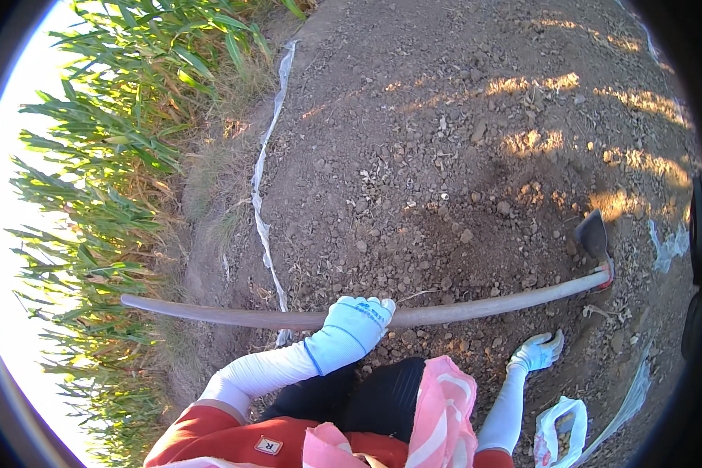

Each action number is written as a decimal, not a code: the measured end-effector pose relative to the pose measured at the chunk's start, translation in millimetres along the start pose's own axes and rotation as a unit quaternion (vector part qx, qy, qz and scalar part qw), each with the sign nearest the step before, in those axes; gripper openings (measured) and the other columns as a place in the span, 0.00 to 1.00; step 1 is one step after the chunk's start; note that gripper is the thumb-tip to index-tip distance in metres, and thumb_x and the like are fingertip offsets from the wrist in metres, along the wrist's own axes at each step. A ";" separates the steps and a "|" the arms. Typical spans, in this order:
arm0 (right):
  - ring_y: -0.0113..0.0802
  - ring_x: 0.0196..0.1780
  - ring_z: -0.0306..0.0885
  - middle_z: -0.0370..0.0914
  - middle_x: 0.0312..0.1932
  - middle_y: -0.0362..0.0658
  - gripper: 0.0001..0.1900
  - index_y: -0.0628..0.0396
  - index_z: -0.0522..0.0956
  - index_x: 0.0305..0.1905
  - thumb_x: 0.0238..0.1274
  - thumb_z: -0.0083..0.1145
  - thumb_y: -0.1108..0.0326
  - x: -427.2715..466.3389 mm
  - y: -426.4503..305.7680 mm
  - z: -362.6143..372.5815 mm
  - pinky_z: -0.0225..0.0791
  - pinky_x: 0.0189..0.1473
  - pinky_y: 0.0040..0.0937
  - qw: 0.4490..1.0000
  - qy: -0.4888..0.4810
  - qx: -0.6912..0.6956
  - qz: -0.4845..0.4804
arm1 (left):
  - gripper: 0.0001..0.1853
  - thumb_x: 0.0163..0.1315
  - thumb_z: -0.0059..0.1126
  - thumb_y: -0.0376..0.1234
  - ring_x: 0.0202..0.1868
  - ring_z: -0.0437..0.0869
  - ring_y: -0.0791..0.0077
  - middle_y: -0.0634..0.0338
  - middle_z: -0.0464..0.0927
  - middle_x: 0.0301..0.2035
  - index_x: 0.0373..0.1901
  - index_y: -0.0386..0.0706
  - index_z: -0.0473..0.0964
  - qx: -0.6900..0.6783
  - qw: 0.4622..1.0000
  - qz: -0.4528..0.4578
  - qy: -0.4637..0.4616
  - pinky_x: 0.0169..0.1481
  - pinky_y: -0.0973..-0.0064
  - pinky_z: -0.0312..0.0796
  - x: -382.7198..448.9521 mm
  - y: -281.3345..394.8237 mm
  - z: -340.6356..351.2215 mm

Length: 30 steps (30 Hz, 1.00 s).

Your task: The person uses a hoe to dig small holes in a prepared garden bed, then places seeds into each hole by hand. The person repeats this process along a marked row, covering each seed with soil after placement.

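Note:
My left hand [357, 324], in a white-and-blue glove, grips the middle of a hoe's long wooden handle [474, 310]. The handle lies across the view, its free end at the left near the maize. At its right end the dark metal hoe blade [592, 235] rests at the soil. My right hand [538, 352], gloved too, hangs low over the soil at the lower right, below the handle. Its fingers are slightly bent and apart, with nothing seen in them. Below it a white plastic bag [579, 412] stands open with small pale lumps inside.
Loose, cloddy soil [386, 175] with dry leaf bits spreads ahead. A twisted strip of plastic film [258, 193] runs along its left side, beside tall maize plants [105, 146]. More plastic film [670, 248] lies at the right. A pink-and-white cloth [444, 403] hangs before my dark-clothed legs.

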State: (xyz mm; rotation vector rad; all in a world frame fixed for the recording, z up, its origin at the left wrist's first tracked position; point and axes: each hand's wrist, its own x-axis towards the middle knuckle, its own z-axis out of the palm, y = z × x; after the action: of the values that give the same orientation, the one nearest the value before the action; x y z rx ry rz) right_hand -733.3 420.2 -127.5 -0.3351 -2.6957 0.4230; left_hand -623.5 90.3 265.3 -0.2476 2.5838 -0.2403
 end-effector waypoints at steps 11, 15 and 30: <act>0.54 0.62 0.69 0.69 0.64 0.54 0.25 0.57 0.69 0.64 0.63 0.53 0.63 16.3 16.1 -16.2 0.65 0.58 0.55 0.994 -0.078 0.046 -0.053 | 0.16 0.58 0.59 0.42 0.24 0.83 0.74 0.65 0.76 0.23 0.43 0.43 0.75 0.255 0.958 0.073 0.107 0.23 0.71 0.70 -13.4 63.9 -161.7; 0.56 0.62 0.69 0.68 0.64 0.55 0.27 0.57 0.68 0.65 0.60 0.55 0.64 15.3 14.8 -16.9 0.65 0.59 0.55 0.993 -0.077 0.064 -0.058 | 0.13 0.58 0.58 0.38 0.21 0.81 0.71 0.63 0.77 0.21 0.39 0.40 0.74 0.286 0.951 0.046 0.106 0.21 0.69 0.69 2.6 79.1 -188.4; 0.53 0.64 0.66 0.67 0.66 0.50 0.27 0.55 0.69 0.66 0.63 0.54 0.61 13.0 15.4 -6.3 0.63 0.62 0.52 0.994 -0.110 -0.009 -0.009 | 0.05 0.57 0.56 0.32 0.21 0.82 0.66 0.60 0.76 0.18 0.29 0.40 0.76 0.305 0.919 0.178 0.174 0.16 0.66 0.66 68.2 65.5 -193.0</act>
State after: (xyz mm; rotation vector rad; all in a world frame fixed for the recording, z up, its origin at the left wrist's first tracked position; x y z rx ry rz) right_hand -739.8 439.7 -122.7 -0.2838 -2.9172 0.4538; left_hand -790.1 162.0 380.6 0.5321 2.6699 -1.0008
